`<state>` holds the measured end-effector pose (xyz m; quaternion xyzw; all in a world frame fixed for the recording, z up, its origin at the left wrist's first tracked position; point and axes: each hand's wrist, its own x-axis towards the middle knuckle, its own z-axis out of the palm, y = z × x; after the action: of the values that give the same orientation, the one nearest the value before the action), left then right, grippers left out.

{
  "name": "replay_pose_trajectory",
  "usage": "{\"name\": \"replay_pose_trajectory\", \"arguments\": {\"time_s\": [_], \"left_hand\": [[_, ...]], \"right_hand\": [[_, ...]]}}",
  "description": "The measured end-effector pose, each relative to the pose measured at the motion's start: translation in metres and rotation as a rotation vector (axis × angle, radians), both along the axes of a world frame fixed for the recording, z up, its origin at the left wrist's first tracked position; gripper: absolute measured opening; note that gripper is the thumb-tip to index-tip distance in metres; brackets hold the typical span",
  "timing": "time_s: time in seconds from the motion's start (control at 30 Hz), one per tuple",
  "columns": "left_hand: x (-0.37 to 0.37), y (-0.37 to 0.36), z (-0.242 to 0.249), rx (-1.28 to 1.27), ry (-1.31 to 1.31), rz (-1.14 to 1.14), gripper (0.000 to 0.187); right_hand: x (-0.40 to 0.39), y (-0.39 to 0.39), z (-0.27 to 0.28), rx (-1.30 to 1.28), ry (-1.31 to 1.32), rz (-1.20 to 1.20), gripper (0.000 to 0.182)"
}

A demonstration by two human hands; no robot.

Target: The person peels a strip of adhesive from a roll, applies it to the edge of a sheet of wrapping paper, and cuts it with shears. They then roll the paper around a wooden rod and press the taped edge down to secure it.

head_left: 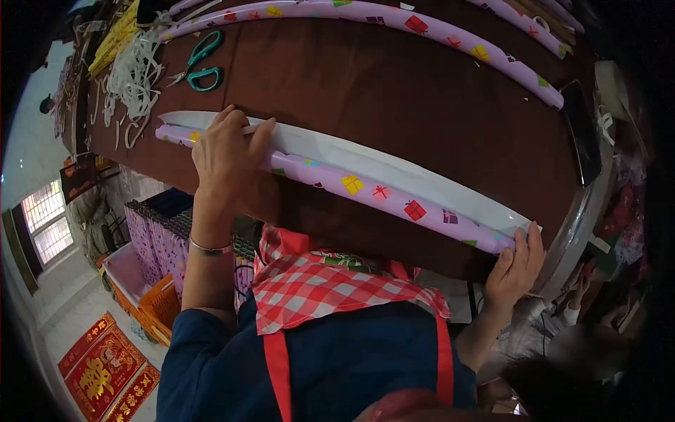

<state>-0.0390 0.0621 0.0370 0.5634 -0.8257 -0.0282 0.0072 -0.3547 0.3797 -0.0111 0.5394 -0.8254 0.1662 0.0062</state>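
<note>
A long purple sheet of gift-patterned paper (380, 193) lies partly rolled along the near side of the brown table (394, 91), its white inner side (337, 151) showing along the far edge. My left hand (225, 151) is closed over the roll near its left end, thumb and fingers pressed on the paper. At the right end, my right hand (517, 267) grips the roll and the corner of the white edge between thumb and fingers.
Green-handled scissors (204, 67) and a heap of white strips (133, 77) lie at the back left. A long purple roll (309, 10) curves across the back. A dark phone (582, 133) rests at the right edge. An orange basket (158, 309) stands below left.
</note>
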Motion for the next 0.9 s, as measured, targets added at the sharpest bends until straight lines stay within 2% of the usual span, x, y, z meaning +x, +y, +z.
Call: {"name": "replay_pose_trajectory", "arguments": {"time_s": [0.4, 0.7, 0.9], "left_hand": [[0.032, -0.009, -0.007, 0.056, 0.186, -0.11, 0.031], [0.035, -0.005, -0.006, 0.045, 0.244, -0.186, 0.031], [0.04, -0.005, -0.01, 0.007, 0.307, -0.233, 0.025]], "right_hand": [[0.02, -0.007, 0.008, 0.142, 0.138, -0.105, 0.035], [0.107, -0.109, 0.012, -0.023, 0.049, 0.287, 0.043], [0.146, -0.158, 0.004, -0.091, 0.02, 0.408, 0.044]]}}
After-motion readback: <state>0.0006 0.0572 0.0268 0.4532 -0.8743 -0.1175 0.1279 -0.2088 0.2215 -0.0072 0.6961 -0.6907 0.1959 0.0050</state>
